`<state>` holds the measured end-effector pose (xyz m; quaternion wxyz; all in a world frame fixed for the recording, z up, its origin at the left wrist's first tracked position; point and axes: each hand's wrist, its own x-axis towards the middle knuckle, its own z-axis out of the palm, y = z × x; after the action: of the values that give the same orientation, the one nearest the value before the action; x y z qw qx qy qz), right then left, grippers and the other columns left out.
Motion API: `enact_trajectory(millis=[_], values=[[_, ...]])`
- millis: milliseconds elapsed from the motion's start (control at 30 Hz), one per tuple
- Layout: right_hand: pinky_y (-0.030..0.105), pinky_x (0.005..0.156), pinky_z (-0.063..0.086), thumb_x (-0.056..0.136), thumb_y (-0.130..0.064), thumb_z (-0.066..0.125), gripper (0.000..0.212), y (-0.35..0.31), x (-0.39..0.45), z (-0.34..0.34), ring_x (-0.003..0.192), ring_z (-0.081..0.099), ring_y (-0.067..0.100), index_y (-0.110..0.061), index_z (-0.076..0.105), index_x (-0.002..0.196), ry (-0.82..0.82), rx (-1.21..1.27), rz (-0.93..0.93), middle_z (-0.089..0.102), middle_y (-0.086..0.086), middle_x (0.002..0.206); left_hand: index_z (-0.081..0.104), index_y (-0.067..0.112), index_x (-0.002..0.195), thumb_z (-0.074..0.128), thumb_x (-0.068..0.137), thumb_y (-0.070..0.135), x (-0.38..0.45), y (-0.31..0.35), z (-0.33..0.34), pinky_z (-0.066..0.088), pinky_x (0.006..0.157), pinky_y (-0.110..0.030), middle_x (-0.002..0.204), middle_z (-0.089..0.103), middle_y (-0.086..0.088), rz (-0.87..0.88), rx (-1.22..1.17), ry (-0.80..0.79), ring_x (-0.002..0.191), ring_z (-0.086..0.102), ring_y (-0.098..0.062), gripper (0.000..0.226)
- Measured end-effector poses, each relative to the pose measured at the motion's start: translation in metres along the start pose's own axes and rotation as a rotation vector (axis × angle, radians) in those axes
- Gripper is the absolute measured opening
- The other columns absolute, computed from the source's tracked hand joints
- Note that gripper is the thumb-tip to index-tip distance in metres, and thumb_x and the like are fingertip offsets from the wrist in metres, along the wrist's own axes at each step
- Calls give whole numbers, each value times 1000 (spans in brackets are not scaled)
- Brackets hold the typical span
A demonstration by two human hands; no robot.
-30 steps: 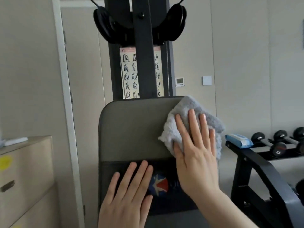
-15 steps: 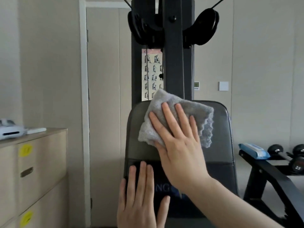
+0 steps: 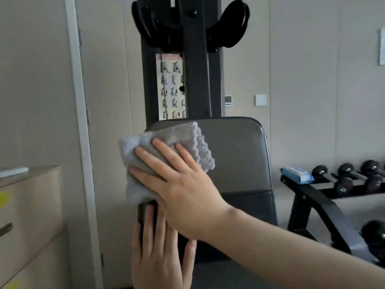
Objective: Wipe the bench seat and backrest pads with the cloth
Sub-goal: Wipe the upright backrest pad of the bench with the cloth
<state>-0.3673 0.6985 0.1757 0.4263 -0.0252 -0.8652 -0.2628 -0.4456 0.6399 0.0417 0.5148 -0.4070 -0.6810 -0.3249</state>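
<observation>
The grey backrest pad (image 3: 235,155) of the bench stands upright in front of me, with a darker lower panel (image 3: 248,207). My right hand (image 3: 177,184) lies flat with spread fingers on a folded grey cloth (image 3: 183,134) and presses it against the pad's upper left corner; part of the cloth hangs past the left edge. My left hand (image 3: 160,253) rests flat, fingers apart, on the lower left of the backrest below the right hand. The seat pad is mostly hidden under my arms.
A black machine column (image 3: 193,59) with weight plates (image 3: 235,24) rises behind the pad. A wooden drawer cabinet (image 3: 29,215) stands at left. At right, a black rack (image 3: 312,201) holds dumbbells (image 3: 343,184) and a blue wipes pack (image 3: 296,175).
My right hand has swept the cloth leftward across the top of the backrest, from its right corner to its left corner. The left hand stays on the lower pad.
</observation>
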Motion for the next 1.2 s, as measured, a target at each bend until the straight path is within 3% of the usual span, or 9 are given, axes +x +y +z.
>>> enact_trajectory(millis=[100, 267, 433, 533, 633, 767, 900, 1067, 1200], values=[[42, 120, 7, 91, -29, 44, 59, 25, -34, -8, 149, 9, 20, -32, 31, 149, -30, -52, 32, 17, -6, 160, 32, 10, 146, 26, 95, 51, -1, -1, 2, 19, 115, -42, 150, 33, -10, 18, 46, 14, 144, 23, -26, 66], [43, 121, 6, 98, -39, 28, 55, 75, -24, -34, 149, 5, 18, -35, 19, 152, 89, -56, 322, 7, -6, 162, 27, 8, 150, 33, 91, 50, -1, 1, 0, 28, 109, -48, 155, 29, -10, 21, 61, 5, 147, 16, -23, 72], [51, 119, 12, 99, -29, 32, 55, 53, -68, -13, 150, -1, 20, -34, 20, 152, 245, 109, 646, 3, -3, 163, 30, 5, 148, 34, 91, 47, -3, 0, 1, 25, 112, -48, 155, 29, -11, 36, 76, 2, 144, 23, -29, 70], [49, 119, 9, 97, -28, 38, 58, 25, -93, -3, 150, 2, 22, -35, 21, 152, 132, 82, 478, 5, -5, 162, 29, 6, 149, 31, 93, 46, -3, 1, -2, 23, 113, -47, 157, 26, -10, 22, 66, -1, 145, 23, -28, 68], [45, 121, 2, 98, -31, 38, 56, 72, -96, -24, 149, 2, 17, -38, 22, 151, 70, -29, 367, 6, -9, 162, 26, 6, 150, 33, 94, 44, -2, 2, -6, 23, 114, -49, 156, 25, -11, 34, 39, -30, 145, 22, -29, 67], [49, 119, 14, 100, -25, 37, 54, 78, -109, -18, 149, 5, 12, -37, 22, 151, 292, 285, 781, 10, -7, 162, 19, 6, 151, 29, 97, 45, -1, 2, -11, 13, 118, -45, 158, 18, -10, 19, 22, -83, 147, 14, -28, 67], [45, 120, 8, 93, -10, 48, 58, 30, -119, 8, 149, 4, 24, -28, 36, 147, 282, 194, 636, 13, -2, 160, 13, 8, 152, 25, 99, 46, -2, 2, -10, 15, 119, -46, 159, 15, -9, 23, 33, -90, 148, 12, -28, 66], [49, 120, 0, 98, -24, 41, 51, 40, -103, -5, 149, 0, 22, -32, 34, 148, 173, 174, 524, 14, -2, 161, 9, 10, 153, 24, 99, 46, -4, 3, -11, 11, 120, -44, 160, 10, -6, 16, 52, -103, 148, 8, -26, 66], [54, 118, 6, 98, -26, 42, 51, -4, -155, 17, 149, 3, 22, -31, 34, 148, 82, 187, 470, 13, -2, 160, 8, 9, 153, 26, 100, 46, -3, 4, -11, 11, 120, -44, 160, 6, -7, 27, 50, -123, 149, 5, -26, 66]])
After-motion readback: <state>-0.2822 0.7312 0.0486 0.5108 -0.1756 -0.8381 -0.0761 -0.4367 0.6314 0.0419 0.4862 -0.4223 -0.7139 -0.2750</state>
